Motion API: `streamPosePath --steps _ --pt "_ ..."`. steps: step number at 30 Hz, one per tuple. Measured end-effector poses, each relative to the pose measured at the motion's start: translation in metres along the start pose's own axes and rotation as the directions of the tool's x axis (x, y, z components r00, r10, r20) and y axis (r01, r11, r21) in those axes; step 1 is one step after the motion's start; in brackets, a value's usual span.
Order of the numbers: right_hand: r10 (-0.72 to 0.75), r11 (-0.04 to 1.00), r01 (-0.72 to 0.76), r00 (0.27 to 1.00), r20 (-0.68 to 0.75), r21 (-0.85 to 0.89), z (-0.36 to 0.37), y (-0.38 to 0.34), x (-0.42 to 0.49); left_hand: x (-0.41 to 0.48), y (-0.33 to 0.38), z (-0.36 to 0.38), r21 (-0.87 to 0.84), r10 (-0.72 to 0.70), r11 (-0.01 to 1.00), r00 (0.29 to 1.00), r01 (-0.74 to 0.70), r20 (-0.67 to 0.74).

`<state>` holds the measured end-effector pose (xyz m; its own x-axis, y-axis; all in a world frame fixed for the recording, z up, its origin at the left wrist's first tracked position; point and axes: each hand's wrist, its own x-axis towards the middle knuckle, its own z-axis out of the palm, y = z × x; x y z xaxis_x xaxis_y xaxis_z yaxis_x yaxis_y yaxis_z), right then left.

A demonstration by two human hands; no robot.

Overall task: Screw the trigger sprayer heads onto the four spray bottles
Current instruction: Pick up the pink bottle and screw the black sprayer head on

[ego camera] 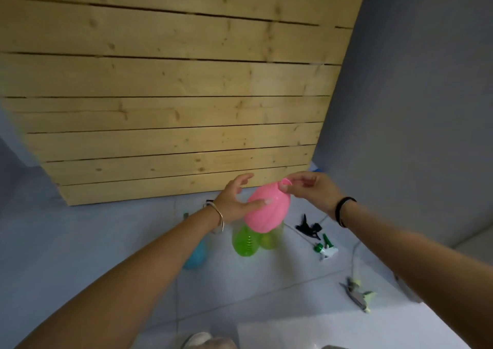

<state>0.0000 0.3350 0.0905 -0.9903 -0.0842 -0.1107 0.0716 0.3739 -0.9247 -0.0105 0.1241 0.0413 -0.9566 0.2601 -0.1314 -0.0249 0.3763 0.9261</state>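
Pink bottle (pixel 266 209), one of four; three sprayer heads (pixel 326 249).

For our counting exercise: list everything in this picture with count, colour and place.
pink bottle: one, pink, held above floor
green bottles: two, green, floor beneath it
blue bottle: one, blue, floor, behind left forearm
black sprayer head: one, black, floor right
green-white sprayer head: one, floor right
grey sprayer head: one, grey, floor nearer right
plank panel: one, pale wood, against wall
left hand: thumb touches pink bottle
right hand: fingers pinch its neck
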Motion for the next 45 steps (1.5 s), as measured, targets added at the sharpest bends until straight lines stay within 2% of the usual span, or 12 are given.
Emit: streamPosePath --steps 5,9,12,16,19,22,24,29,33,35,39,45 --pt "0.055 0.997 -0.054 0.998 -0.013 0.061 -0.051 -0.002 -0.032 0.002 0.023 0.051 0.023 0.006 1.000 0.979 -0.011 0.206" --pt "0.088 0.992 -0.084 0.996 -0.034 0.099 -0.076 0.017 -0.042 0.010 0.028 0.085 -0.031 0.016 0.999 0.972 -0.010 0.232" --pt "0.135 0.983 -0.127 0.990 -0.051 0.130 -0.089 0.039 -0.039 0.022 0.025 0.104 -0.004 -0.008 1.000 0.968 0.010 0.249" --pt "0.231 0.957 -0.218 0.972 -0.050 0.191 -0.101 0.085 -0.017 0.051 0.016 0.110 -0.055 -0.025 0.998 0.980 0.036 0.199" --pt "0.301 0.943 -0.284 0.951 -0.077 0.173 -0.105 0.128 0.008 0.076 0.006 0.104 -0.026 -0.008 1.000 0.985 0.013 0.174" --pt "0.342 0.940 -0.337 0.932 -0.124 0.058 -0.100 0.171 0.030 0.101 -0.007 0.101 0.005 -0.012 1.000 0.984 0.011 0.177" --pt "0.368 0.928 -0.372 0.924 -0.103 -0.027 -0.094 0.200 0.047 0.122 -0.013 0.100 0.018 -0.011 1.000 0.987 0.008 0.157" --pt "0.462 0.886 -0.465 0.882 -0.094 -0.006 -0.076 0.264 0.088 0.174 -0.033 0.107 0.049 -0.027 0.999 0.994 0.022 0.104" --pt "0.494 0.856 -0.500 0.866 -0.073 -0.135 -0.060 0.292 0.103 0.190 -0.051 0.118 0.078 -0.002 0.997 0.993 -0.007 0.119" --pt "0.531 0.838 -0.530 0.847 -0.032 -0.132 -0.053 0.302 0.108 0.196 -0.057 0.122 0.078 -0.013 0.997 0.994 0.004 0.111" --pt "0.513 0.847 -0.493 0.856 0.061 -0.200 -0.039 0.312 0.116 0.202 -0.059 0.123 0.017 -0.028 1.000 0.997 0.026 0.072" --pt "0.456 0.851 -0.445 0.889 -0.025 -0.279 -0.039 0.316 0.122 0.208 -0.059 0.120 0.013 -0.021 1.000 1.000 0.020 0.023"
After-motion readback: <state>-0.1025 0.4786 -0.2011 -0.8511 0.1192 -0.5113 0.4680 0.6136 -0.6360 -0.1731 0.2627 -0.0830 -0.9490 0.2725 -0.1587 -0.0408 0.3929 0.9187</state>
